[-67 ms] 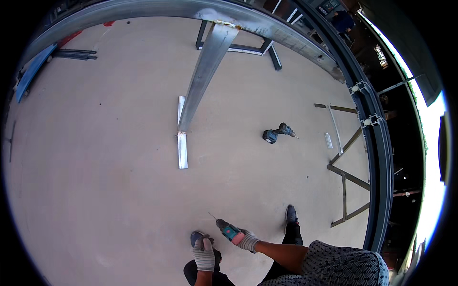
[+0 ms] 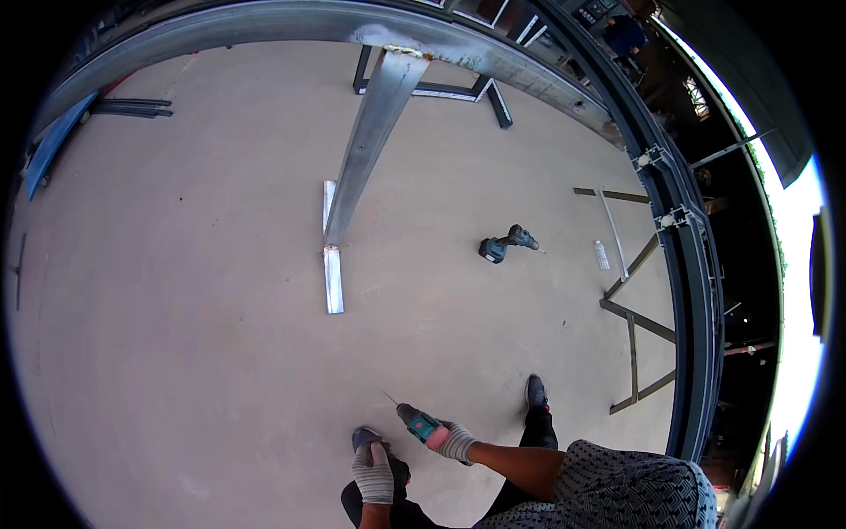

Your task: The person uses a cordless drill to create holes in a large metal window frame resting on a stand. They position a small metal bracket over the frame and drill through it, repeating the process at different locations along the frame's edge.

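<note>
My right hand (image 2: 456, 442), in a striped knit glove, is wrapped round a teal and dark cordless drill (image 2: 422, 425). The drill's long thin bit points forward and left over the floor. My left hand (image 2: 374, 476), gloved the same way, is just left of the drill, above my left shoe (image 2: 365, 435). Its fingers are curled in with the thumb against them; whatever they may hold is too small to make out. A second cordless drill (image 2: 508, 243), dark blue-grey, lies on the floor farther ahead.
A metal stand with a slanted post (image 2: 374, 141) and flat foot (image 2: 333, 280) supports a long beam (image 2: 264, 21) across the far side. Dark frame profiles (image 2: 692, 291) run down the right, beside a brown metal trestle (image 2: 648, 322). A clear bottle (image 2: 601, 255) lies nearby. At far left is a blue board (image 2: 55, 145).
The whole view has shifted slightly, with the stand, floor drill and right-hand frames a little farther left in the picture. Both hands keep the same pose.
</note>
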`<action>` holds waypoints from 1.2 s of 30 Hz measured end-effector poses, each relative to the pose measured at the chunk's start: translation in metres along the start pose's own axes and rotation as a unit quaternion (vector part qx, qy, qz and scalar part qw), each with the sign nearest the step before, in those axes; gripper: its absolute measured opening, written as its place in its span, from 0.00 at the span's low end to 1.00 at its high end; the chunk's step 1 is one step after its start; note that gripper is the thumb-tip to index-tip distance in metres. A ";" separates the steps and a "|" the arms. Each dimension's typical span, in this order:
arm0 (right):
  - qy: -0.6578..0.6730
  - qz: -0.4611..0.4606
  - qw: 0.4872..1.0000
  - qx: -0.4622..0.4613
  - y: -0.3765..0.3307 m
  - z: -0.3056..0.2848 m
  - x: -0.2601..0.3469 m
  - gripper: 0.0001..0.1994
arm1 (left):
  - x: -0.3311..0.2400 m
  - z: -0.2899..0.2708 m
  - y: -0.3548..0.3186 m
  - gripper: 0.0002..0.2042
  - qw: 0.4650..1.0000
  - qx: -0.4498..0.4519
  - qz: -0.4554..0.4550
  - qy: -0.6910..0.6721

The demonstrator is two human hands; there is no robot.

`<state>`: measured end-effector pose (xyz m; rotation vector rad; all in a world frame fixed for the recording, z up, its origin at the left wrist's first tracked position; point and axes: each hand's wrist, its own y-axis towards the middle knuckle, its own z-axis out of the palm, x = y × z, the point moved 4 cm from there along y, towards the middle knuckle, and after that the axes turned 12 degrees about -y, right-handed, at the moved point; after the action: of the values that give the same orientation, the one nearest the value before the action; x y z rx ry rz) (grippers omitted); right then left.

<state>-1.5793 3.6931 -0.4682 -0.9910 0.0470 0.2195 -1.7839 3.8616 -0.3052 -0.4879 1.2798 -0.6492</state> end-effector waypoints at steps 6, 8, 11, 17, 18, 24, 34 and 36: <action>-0.143 -0.085 0.970 -0.176 -0.025 0.097 -0.042 0.19 | -0.046 -0.076 -0.043 0.12 0.998 -0.063 -0.001 0.005; -0.268 -0.138 0.939 -0.167 -0.047 0.109 -0.044 0.16 | -0.050 -0.094 -0.060 0.11 0.994 -0.079 -0.027 -0.071; -0.095 -0.112 0.981 -0.127 -0.063 0.167 -0.055 0.15 | -0.070 -0.129 -0.085 0.13 0.991 -0.129 -0.022 -0.027; -0.167 -0.126 0.976 -0.054 -0.105 0.253 -0.062 0.15 | -0.128 -0.137 -0.107 0.12 0.989 -0.122 -0.075 0.035; -0.240 -0.140 0.960 -0.023 -0.113 0.269 -0.064 0.14 | -0.143 -0.134 -0.109 0.12 0.988 -0.114 -0.081 0.058; 0.052 -0.093 0.961 0.253 -0.095 0.322 -0.040 0.12 | -0.235 -0.054 -0.078 0.13 0.991 -0.001 -0.066 0.118; 0.269 -0.039 0.948 0.167 -0.175 0.506 0.054 0.12 | -0.407 0.109 0.007 0.16 0.949 0.127 -0.021 0.289; 0.294 -0.047 0.915 0.271 -0.163 0.493 0.068 0.13 | -0.427 0.141 0.026 0.16 0.940 0.158 -0.022 0.302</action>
<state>-1.5095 4.0295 -0.0729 -0.4704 0.5808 -0.1858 -1.7076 4.1704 0.0142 -0.0405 1.6993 -1.0736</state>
